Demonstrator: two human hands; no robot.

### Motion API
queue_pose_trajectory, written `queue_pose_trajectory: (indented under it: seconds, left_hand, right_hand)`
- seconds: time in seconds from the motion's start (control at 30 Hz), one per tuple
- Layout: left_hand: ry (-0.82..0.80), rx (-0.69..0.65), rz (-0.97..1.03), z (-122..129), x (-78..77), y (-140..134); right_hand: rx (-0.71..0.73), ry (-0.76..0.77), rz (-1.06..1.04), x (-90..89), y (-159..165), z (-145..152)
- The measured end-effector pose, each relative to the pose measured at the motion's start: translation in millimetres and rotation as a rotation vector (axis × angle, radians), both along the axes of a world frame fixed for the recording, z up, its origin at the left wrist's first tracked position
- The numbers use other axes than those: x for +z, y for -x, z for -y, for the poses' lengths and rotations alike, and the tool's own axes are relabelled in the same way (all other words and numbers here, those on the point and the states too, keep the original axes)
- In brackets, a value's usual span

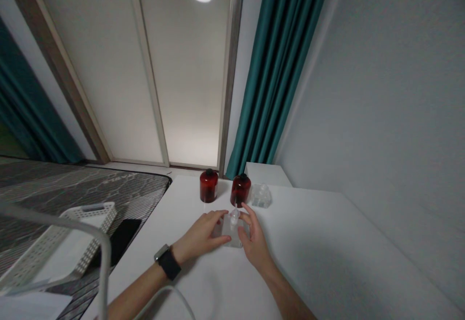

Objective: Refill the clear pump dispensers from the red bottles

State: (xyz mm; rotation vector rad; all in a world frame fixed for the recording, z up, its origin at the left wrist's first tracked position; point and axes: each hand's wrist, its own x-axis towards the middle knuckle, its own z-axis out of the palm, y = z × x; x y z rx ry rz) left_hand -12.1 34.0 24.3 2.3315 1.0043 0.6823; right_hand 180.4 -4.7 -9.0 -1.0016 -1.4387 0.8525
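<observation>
Half-curled left hand [201,230] and right hand [256,245] flank a clear plastic vessel [234,222] on the white tabletop [312,242] (grip unclear), handling apparently unfinished.

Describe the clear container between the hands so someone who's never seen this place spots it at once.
Find the white table by the grey wall, then the left hand, with a watch at its wrist, and the right hand. The clear container sits between them. It is colourless, unlike the two red bottles behind it, and nearer than the clear item beyond the right hand.
</observation>
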Motion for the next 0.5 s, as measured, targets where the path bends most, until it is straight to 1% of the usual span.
queue_pose_trajectory:
  seconds: [0.13,0.23,0.3,0.4,0.5]
  left_hand:
    - [-0.022,-0.044,-0.056,-7.8,5.5,2.4]
    - [-0.006,-0.081,-0.032,-14.6,7.1,4.1]
    - [0.021,-0.106,-0.006,-18.0,7.0,4.6]
    - [0.019,-0.105,0.011,-20.6,3.3,4.3]
    - [-0.022,-0.057,0.028,-20.8,-5.3,2.5]
  right_hand:
    - [0.029,0.034,0.029,11.0,0.9,-6.1]
    - [0.126,0.076,0.068,22.1,-3.4,-15.7]
    - [0.162,0.096,0.108,27.8,-5.6,-23.2]
    - [0.112,0.073,0.158,28.2,-2.6,-32.6]
    - [-0.040,0.021,0.139,19.0,6.6,-35.7]
